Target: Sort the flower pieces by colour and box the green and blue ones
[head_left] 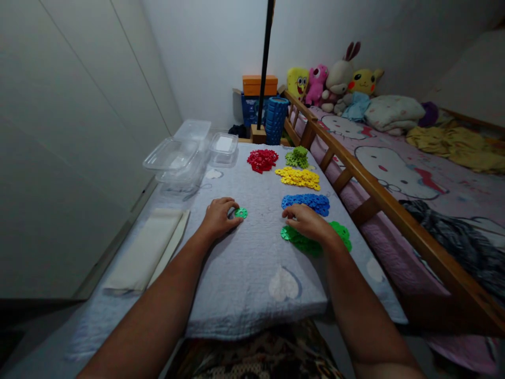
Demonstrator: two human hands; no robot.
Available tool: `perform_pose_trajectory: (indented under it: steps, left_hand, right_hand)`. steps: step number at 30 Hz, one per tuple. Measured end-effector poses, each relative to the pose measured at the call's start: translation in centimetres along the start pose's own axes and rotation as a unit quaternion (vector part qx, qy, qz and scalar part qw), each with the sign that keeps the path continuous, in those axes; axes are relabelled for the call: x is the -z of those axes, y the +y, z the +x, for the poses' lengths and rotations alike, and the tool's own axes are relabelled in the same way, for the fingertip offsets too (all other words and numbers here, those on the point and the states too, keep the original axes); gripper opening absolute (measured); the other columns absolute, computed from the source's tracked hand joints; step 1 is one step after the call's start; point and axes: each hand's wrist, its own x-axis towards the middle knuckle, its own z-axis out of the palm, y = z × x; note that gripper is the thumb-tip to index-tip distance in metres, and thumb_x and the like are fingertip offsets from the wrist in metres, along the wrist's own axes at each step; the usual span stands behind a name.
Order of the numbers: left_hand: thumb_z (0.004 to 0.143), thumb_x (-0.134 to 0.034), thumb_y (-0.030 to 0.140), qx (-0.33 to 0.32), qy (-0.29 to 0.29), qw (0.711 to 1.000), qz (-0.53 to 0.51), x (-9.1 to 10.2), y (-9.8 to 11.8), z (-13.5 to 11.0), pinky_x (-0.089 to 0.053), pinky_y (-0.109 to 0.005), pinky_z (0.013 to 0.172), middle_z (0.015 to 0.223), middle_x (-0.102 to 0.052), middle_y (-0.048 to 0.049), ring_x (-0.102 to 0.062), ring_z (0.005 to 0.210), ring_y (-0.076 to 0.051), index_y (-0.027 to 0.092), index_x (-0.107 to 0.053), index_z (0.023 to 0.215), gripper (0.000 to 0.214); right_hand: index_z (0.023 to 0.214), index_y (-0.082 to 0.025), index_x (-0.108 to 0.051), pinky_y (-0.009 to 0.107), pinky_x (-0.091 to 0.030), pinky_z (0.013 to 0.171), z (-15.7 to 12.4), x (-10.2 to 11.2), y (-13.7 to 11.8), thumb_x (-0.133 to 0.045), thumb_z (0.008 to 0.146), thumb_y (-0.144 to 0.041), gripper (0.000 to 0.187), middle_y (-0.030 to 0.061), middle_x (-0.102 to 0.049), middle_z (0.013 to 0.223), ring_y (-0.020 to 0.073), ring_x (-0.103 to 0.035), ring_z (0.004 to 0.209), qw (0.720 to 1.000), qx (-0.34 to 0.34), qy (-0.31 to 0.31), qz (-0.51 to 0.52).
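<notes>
My left hand (221, 217) pinches a green notched plastic disc (241, 212) between thumb and fingers, just over the middle of the cloth-covered table. My right hand (306, 220) hovers over a pile of green discs (340, 235), its fingers half curled and a small gap at the thumb. No piece shows in it. The fingertips are near the left end of a row of blue discs (311, 202). Part of the green pile is hidden under this hand. Beyond lie yellow discs (298, 178), light green pieces (297, 157) and a heap of red pieces (262, 160).
Clear plastic containers (173, 155) stand at the back left, with a smaller lidded box (224, 145) beside them. A folded cream cloth (144, 252) lies left of my forearm. A wooden bed rail (351, 176) runs along the right side. A dark pole (265, 68) rises behind the table.
</notes>
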Motion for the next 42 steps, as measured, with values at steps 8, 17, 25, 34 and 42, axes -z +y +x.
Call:
perform_pose_trajectory:
  steps: [8, 17, 25, 34, 42]
  left_hand:
    - [0.077, -0.078, 0.042, -0.006, -0.002, 1.000, -0.023, -0.1, -0.6, 0.1, -0.044, -0.051, 0.113, 0.132, -0.071, -0.0111, -0.062, 0.126, -0.034, 0.024, -0.076, 0.111, 0.038]
    - [0.086, -0.054, 0.022, 0.005, 0.022, 0.998, -0.053, 0.2, -0.6, 0.2, -0.047, -0.045, 0.112, 0.126, -0.074, -0.0112, -0.066, 0.121, -0.028, 0.019, -0.071, 0.121, 0.039]
    - [0.088, -0.055, 0.026, 0.032, 0.061, 0.997, -0.036, 0.2, -0.8, 0.2, -0.048, -0.047, 0.112, 0.124, -0.076, -0.0104, -0.067, 0.118, -0.029, 0.021, -0.073, 0.118, 0.035]
    - [0.089, -0.054, 0.029, 0.027, 0.055, 0.998, -0.022, 0.0, -0.9, 0.3, -0.048, -0.047, 0.112, 0.124, -0.076, -0.0121, -0.067, 0.117, -0.030, 0.019, -0.074, 0.118, 0.036]
    - [0.089, -0.056, 0.031, 0.030, 0.056, 0.998, -0.022, 0.3, -0.6, 0.2, -0.048, -0.047, 0.111, 0.122, -0.077, -0.0105, -0.068, 0.117, -0.030, 0.021, -0.075, 0.115, 0.033]
  right_hand:
    - [0.130, -0.021, -0.071, 0.038, -0.042, 0.104, 3.9, -3.1, -7.3, -0.054, 0.100, -0.018, 0.035, 0.0113, -0.069, 0.137, 0.0269, -0.058, 0.123, 0.998, 0.059, -0.010, -0.031]
    - [0.141, -0.025, -0.060, 0.040, -0.039, 0.104, 5.7, -7.9, -9.1, -0.045, 0.107, -0.025, 0.038, 0.0074, -0.061, 0.148, 0.0271, -0.048, 0.127, 0.995, 0.069, 0.056, -0.034]
    - [0.127, -0.024, -0.069, 0.040, -0.039, 0.102, 5.4, -7.7, -9.1, -0.054, 0.103, -0.029, 0.029, 0.0109, -0.066, 0.130, 0.0280, -0.049, 0.122, 0.994, 0.071, 0.069, -0.047]
    - [0.120, -0.018, -0.068, 0.040, -0.040, 0.101, 4.9, -7.6, -9.0, -0.064, 0.091, -0.030, 0.032, 0.0133, -0.062, 0.131, 0.0298, -0.048, 0.121, 0.994, 0.077, 0.060, -0.042]
    - [0.122, -0.020, -0.066, 0.038, -0.039, 0.100, 3.2, -4.7, -6.9, -0.068, 0.087, -0.026, 0.036, 0.0091, -0.070, 0.123, 0.0270, -0.054, 0.117, 0.997, 0.067, 0.037, 0.023]
